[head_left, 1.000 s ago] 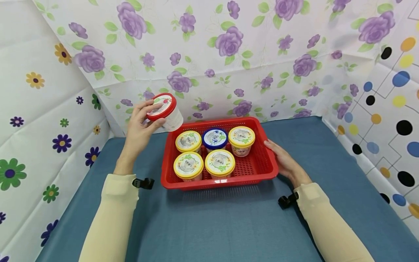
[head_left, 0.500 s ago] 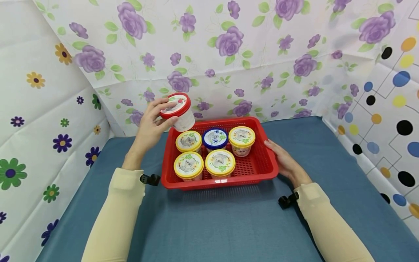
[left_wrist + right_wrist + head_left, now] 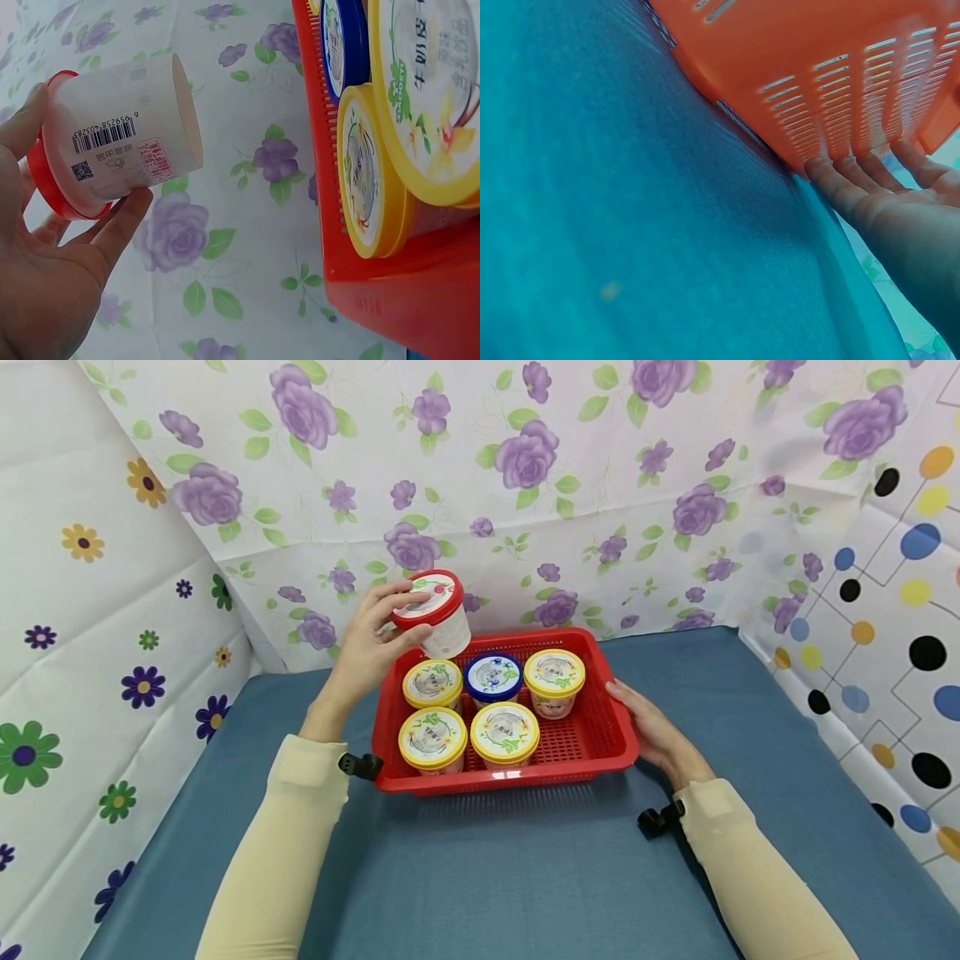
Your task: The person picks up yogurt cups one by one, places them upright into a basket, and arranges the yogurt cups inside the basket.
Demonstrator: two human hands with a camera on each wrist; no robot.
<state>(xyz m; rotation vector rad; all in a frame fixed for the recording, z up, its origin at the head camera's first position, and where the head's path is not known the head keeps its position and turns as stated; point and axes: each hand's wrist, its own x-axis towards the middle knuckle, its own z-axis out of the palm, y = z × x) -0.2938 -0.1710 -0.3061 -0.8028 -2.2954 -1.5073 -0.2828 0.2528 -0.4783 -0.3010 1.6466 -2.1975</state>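
My left hand (image 3: 367,639) grips a white paper cup (image 3: 447,633) by its red lid. The cup is tilted, held above the back left part of a red plastic basket (image 3: 573,775). In the left wrist view, a barcode and red print show on the cup (image 3: 124,135), with the thumb at its lid and fingers below. My right hand (image 3: 656,735) rests against the basket's right end. The right wrist view shows its straight fingers (image 3: 840,187) touching the slotted wall. Inside the basket stand several yellow-lidded cups (image 3: 505,733) and one blue-lidded cup (image 3: 492,677).
The basket sits on a blue cloth-covered table (image 3: 495,868). A floral curtain (image 3: 480,485) hangs behind it, with a flower-print sheet (image 3: 97,652) at the left and a dotted one (image 3: 892,635) at the right. The basket's right part has bare floor showing.
My left hand has carried the red-lidded cup to the right, from beyond the basket's left end to over its back left. The right hand and basket hold nearly still.
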